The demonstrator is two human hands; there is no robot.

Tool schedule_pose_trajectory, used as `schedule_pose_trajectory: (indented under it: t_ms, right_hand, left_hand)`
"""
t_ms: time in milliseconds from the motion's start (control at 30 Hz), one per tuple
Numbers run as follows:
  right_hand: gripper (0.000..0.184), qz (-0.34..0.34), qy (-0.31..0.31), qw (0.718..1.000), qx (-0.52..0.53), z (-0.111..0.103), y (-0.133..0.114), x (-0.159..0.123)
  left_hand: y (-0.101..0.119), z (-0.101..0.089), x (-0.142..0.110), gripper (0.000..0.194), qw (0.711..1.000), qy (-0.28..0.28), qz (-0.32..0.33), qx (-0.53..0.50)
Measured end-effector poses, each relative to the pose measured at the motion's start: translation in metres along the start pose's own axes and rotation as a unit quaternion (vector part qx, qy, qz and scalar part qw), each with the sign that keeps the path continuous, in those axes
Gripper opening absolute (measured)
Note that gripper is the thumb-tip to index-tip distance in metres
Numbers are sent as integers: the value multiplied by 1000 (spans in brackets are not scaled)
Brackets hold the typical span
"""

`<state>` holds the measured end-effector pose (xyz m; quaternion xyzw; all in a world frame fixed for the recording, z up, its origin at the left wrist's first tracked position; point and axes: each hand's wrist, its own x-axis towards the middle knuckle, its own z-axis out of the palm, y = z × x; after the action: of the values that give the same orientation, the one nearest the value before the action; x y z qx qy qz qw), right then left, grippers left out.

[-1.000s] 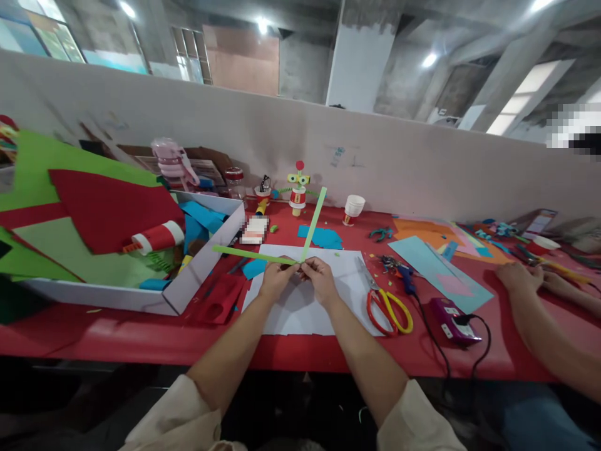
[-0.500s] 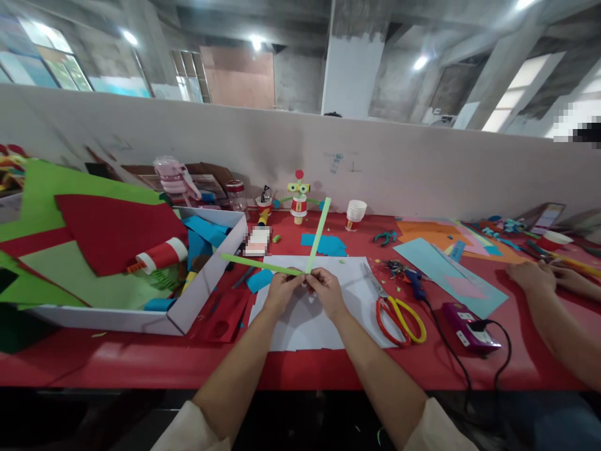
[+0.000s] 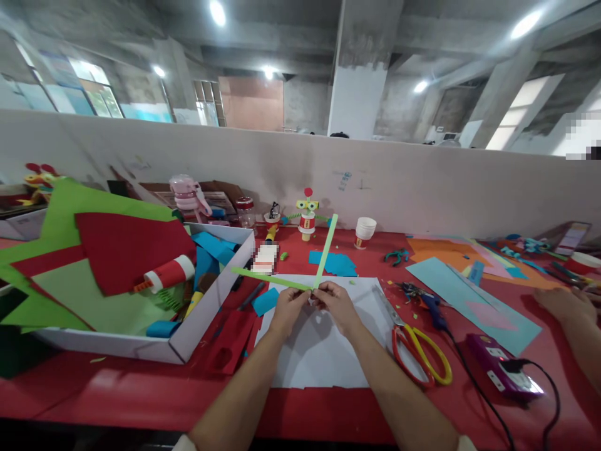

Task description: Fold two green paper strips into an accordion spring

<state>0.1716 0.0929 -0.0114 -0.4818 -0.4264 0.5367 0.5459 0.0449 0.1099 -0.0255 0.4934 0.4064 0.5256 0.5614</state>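
Two light green paper strips meet at one end between my fingertips, forming a V. My left hand (image 3: 290, 308) pinches the joined end, from which one green paper strip (image 3: 267, 278) stretches out to the left. Close beside it, my right hand (image 3: 336, 304) pinches the same corner, and the other strip (image 3: 327, 247) points up and away. Both hands are over a white sheet of paper (image 3: 323, 363) on the red table. My fingers hide exactly how the strip ends overlap.
Scissors (image 3: 417, 357), a glue gun (image 3: 432, 308) and a purple power socket (image 3: 500, 366) lie on the right. A white box (image 3: 220, 294) of coloured paper stands left. Behind are a paper-cup figure (image 3: 307, 222) and stacked cups (image 3: 365, 232). A co-worker's hand (image 3: 566, 304) rests far right.
The camera view has tilted up a little, so the table appears lower. My hands keep pinching the strips' joined end, with little change in their pose.
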Motion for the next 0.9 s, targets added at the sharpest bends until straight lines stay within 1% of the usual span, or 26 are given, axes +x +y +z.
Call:
schedule_pose_trajectory:
  t_ms: [167, 233, 367, 533, 633, 700, 800, 900]
  right_hand:
    - [22, -52, 10, 998, -34, -10, 12, 0]
    - [24, -52, 2, 998, -32, -11, 13, 0]
    - [26, -32, -3, 999, -8, -7, 8, -3]
    - [30, 2, -19, 998, 55, -5, 7, -6]
    - [36, 18, -18, 995, 96, -5, 9, -6]
    - [39, 26, -16, 993, 111, -6, 10, -5]
    - [36, 11, -8, 995, 96, -7, 10, -6]
    - [30, -26, 11, 998, 59, -6, 8, -6]
  left_hand:
    - [-8, 2, 2, 19, 999, -34, -2, 43]
    - [-9, 2, 2, 20, 998, -36, -3, 41]
    - [-6, 1, 1, 22, 999, -38, -11, 11]
    - [-2, 1, -2, 19, 999, -16, -28, -16]
    - [0, 0, -2, 20, 999, 15, -45, -27]
    - [1, 0, -1, 21, 996, 36, -56, -52]
    - [4, -1, 1, 18, 988, 51, -83, -124]
    - [7, -1, 3, 20, 979, 44, -117, -163]
